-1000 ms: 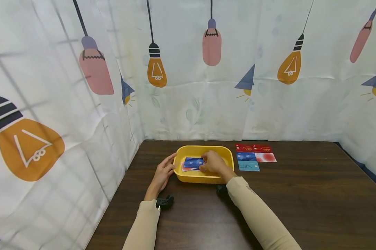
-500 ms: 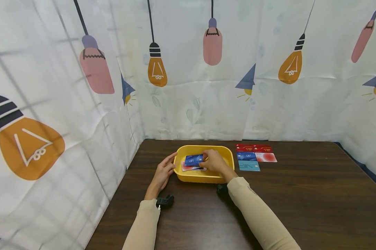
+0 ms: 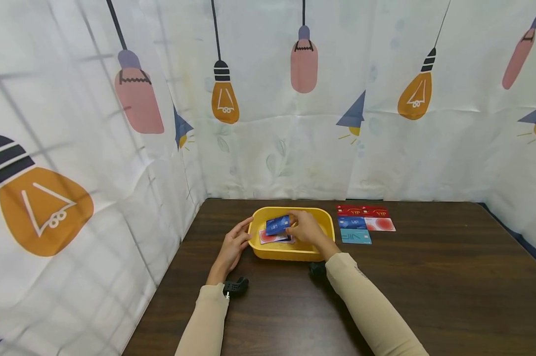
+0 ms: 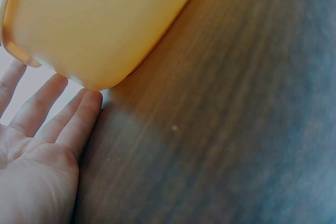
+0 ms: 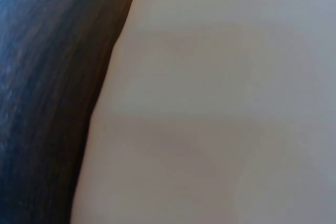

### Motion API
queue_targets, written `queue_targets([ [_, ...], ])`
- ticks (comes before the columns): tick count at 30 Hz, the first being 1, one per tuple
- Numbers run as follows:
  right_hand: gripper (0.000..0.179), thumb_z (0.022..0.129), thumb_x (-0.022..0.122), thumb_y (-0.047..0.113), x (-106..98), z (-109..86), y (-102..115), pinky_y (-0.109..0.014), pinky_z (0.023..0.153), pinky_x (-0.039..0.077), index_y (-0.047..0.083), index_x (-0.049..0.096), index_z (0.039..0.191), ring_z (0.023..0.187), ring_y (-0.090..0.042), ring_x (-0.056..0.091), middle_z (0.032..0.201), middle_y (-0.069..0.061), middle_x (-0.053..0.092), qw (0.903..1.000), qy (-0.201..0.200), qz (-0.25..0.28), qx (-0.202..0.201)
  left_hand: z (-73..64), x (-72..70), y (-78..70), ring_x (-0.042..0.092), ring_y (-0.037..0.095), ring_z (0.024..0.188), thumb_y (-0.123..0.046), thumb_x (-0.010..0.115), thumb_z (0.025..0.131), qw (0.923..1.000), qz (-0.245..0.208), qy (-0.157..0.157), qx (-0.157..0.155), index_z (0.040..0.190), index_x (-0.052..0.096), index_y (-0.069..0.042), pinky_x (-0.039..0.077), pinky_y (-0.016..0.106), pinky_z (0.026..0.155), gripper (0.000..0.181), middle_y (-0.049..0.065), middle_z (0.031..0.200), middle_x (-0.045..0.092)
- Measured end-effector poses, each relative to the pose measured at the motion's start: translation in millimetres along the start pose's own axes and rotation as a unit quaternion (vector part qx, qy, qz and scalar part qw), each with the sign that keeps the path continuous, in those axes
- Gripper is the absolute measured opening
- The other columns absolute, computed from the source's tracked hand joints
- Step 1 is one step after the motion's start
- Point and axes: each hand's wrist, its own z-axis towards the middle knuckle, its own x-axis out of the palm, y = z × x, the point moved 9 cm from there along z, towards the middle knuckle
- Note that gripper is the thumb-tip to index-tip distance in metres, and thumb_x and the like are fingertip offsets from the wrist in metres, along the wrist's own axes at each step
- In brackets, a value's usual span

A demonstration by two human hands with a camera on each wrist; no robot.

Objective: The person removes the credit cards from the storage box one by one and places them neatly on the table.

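Note:
A yellow plastic basket (image 3: 268, 253) sits on the brown table. My left hand (image 3: 230, 248) touches its left end; in the left wrist view the nearly straight fingers (image 4: 84, 119) meet the wall of the basket (image 4: 105, 30). Over the basket, my right hand (image 3: 307, 228) pinches a blue card (image 3: 277, 225) by its right edge, and the card is tilted. Beneath it lie a white card with a red circle (image 3: 268, 238) and a dark-edged card, partly hidden. The right wrist view is filled by blurred skin, so no fingers show there.
Right of the basket, cards lie in rows: two red VIP cards (image 3: 350, 211), a blue card (image 3: 352, 223), a white card with a red circle (image 3: 380, 224) and a light blue card (image 3: 356, 236). A printed curtain (image 3: 272, 158) hangs behind the table (image 3: 428, 277).
The blue card has come up off the cards below it and moved slightly right in my right hand, tilting. My left hand has stayed at the basket's end.

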Motion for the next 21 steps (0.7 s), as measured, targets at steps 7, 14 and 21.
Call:
queue_targets([
  [7, 0.058, 0.092, 0.073, 0.01, -2.5, -0.9, 1.7, -0.028, 0.07, 0.055, 0.008, 0.055, 0.147, 0.089, -0.021, 0.062, 0.108, -0.01, 0.07, 0.9996, -0.005, 0.022, -0.017, 0.1, 0.0, 0.1, 0.035, 0.028, 0.152, 0.0, 0.05, 0.1, 1.0, -0.002, -0.001, -0.002, 0.153, 0.047, -0.012, 0.049, 0.032, 0.108, 0.055, 0.01, 0.166, 0.034],
  [14, 0.059, 0.095, 0.07, 0.009, -3.4, -3.4, 2.3, -0.024, 0.062, 0.048, 0.009, 0.051, 0.151, 0.081, -0.018, 0.057, 0.109, -0.01, 0.067, 0.9986, -0.004, 0.048, -0.02, 0.3, 1.5, -0.2, 0.037, 0.03, 0.151, -0.003, 0.052, 0.1, 1.0, -0.007, 0.001, -0.001, 0.153, 0.047, -0.011, 0.051, 0.032, 0.107, 0.054, 0.011, 0.165, 0.035],
  [21, 0.058, 0.096, 0.069, 0.009, -5.9, -4.8, 5.6, -0.024, 0.057, 0.044, 0.009, 0.051, 0.151, 0.077, -0.019, 0.054, 0.107, -0.009, 0.065, 0.9974, -0.015, 0.061, -0.037, 0.3, 0.5, 0.2, 0.035, 0.03, 0.152, -0.003, 0.051, 0.1, 1.0, -0.008, 0.002, 0.002, 0.154, 0.046, -0.011, 0.05, 0.032, 0.107, 0.055, 0.012, 0.167, 0.033],
])
